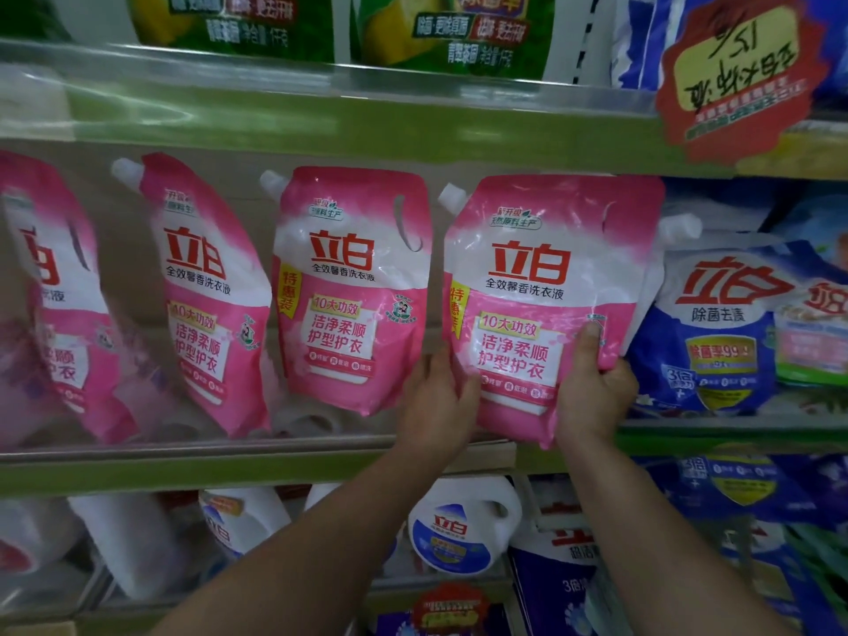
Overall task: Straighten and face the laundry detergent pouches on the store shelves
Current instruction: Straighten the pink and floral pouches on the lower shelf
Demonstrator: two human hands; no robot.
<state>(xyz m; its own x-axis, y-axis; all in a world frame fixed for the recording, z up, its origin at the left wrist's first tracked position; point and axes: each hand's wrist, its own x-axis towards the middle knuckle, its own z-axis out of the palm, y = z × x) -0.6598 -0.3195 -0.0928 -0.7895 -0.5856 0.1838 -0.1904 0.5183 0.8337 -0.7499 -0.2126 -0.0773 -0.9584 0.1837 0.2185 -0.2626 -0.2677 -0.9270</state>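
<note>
On the middle shelf [321, 456], the front-facing pink pouch [546, 286] stands upright at 3 o'clock from another pink pouch [351, 286], the left hand [436, 401] gripping its lower left edge and the right hand [592, 397] holding its lower right corner, thumb on the front.

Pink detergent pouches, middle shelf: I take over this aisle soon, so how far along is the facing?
Done, it seems: the second pink pouch from the right stands upright, label forward. In hand: both hands, left and right, grip the rightmost pink pouch by its lower corners, front facing out. Left: the two leaning pink pouches further left sit tilted and turned, and the blue pouches look crumpled.
</note>
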